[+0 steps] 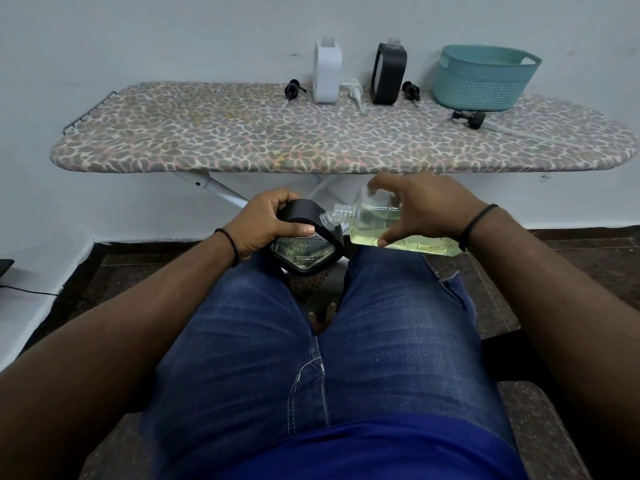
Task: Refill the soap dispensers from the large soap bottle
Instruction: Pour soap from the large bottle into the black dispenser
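My left hand [266, 223] grips a black-framed soap dispenser [306, 251] above my knees, tilted with its open neck toward the right. My right hand [422, 206] holds the large clear soap bottle [377, 223], tipped almost flat, with yellow-green soap inside. Its threaded mouth [341, 213] meets the dispenser's neck. On the ironing board [242, 133] stand a white dispenser [327, 72] and another black dispenser [388, 74], both without pumps. Several loose pump heads lie beside them: black ones [293, 89] [411, 90] [469, 118] and a white one [356, 93].
A teal plastic basket [483, 79] stands at the board's right end against the wall. The board's white legs [221, 190] cross behind my hands. I sit with my jeans-clad legs [311, 341] below the hands. A dark device with a cable [7, 268] lies at the far left.
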